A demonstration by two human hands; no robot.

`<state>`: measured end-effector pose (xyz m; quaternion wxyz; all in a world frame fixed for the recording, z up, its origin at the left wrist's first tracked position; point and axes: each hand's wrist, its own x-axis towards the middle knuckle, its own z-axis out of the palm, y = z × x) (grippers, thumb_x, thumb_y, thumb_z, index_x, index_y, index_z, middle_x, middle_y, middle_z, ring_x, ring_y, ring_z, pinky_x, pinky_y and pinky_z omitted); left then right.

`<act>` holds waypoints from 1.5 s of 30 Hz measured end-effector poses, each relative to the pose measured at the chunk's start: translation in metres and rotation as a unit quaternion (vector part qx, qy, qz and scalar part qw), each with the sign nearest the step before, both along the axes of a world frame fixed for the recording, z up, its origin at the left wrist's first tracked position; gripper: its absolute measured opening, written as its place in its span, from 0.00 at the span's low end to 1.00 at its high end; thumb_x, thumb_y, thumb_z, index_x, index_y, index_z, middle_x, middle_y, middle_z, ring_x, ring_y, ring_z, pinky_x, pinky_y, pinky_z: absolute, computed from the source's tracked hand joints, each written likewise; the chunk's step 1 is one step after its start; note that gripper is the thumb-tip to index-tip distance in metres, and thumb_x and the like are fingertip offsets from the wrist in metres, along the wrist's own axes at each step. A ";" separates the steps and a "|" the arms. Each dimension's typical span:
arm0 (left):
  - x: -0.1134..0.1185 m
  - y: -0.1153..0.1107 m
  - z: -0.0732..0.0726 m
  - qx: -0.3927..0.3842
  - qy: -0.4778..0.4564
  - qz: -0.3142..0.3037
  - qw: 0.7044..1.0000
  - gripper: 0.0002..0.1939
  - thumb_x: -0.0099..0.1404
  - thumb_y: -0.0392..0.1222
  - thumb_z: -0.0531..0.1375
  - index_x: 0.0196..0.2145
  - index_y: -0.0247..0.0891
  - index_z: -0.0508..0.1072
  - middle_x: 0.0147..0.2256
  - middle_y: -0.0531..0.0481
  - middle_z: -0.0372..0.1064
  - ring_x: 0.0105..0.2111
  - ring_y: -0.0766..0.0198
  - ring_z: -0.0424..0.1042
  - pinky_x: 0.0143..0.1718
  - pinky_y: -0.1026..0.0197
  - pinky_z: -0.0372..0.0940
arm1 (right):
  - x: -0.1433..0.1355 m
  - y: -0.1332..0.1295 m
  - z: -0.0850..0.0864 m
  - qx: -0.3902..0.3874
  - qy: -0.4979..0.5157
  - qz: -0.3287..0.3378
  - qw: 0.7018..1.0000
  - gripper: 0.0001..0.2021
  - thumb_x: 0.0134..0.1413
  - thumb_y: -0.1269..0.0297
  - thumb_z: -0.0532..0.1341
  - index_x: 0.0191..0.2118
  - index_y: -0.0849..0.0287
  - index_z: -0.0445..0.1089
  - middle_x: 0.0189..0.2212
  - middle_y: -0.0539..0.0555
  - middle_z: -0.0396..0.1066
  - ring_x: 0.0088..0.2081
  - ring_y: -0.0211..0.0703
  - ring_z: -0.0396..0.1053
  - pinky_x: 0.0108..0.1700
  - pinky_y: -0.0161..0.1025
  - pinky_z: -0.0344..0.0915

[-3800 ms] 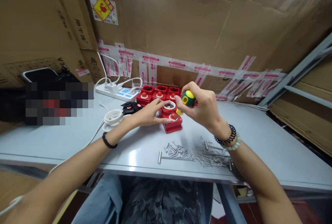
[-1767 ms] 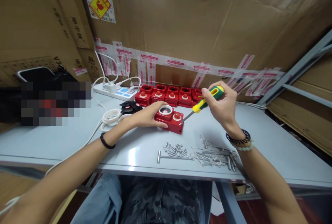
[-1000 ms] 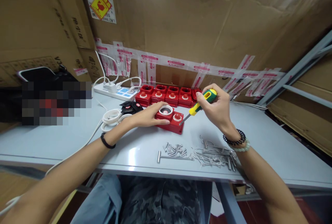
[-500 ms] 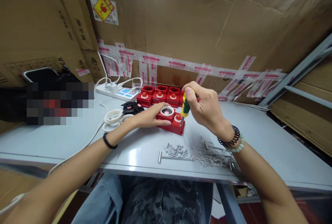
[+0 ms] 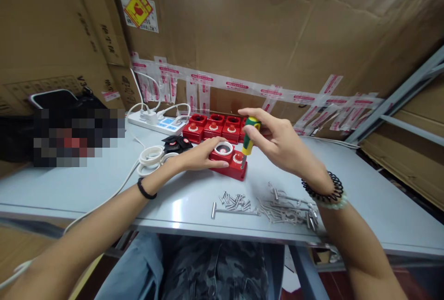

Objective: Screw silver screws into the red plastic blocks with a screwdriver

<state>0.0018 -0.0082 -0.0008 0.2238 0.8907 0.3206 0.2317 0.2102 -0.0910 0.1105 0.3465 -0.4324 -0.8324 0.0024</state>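
A red plastic block with a white ring and a red button (image 5: 229, 163) is set on the grey metal table (image 5: 360, 198), about midway between its front and back edges. The block is pinned down by the left hand (image 5: 198, 155), whose fingers are laid flat and close together along the block's near-left side, with the thumb against its far side. A short screwdriver with a green and yellow handle (image 5: 249, 135) is held nearly upright over the block's right end, its tip at the block's top. The handle is pinched near its top between the thumb and fingertips of the right hand (image 5: 277, 145), while the remaining fingers are loosely spread.

A row of similar red blocks (image 5: 213, 128) is lined up by the back edge, against the cardboard wall (image 5: 263, 36). A scatter of small metal screws and pins (image 5: 263, 205) is spread near the front edge, to the right of the worked block. A white power strip (image 5: 157, 124) is placed towards the back left, and coiled white rings (image 5: 151, 157) lie just left of the left wrist.
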 end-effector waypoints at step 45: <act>0.000 0.001 -0.002 0.005 -0.002 0.000 1.000 0.35 0.60 0.58 0.61 0.58 0.40 0.56 0.57 0.38 0.59 0.57 0.49 0.62 0.57 0.49 0.58 | 0.000 0.005 -0.001 -0.009 0.027 -0.001 1.000 0.16 0.62 0.60 0.51 0.47 0.59 0.71 0.32 0.52 0.74 0.27 0.36 0.65 0.31 0.35 0.59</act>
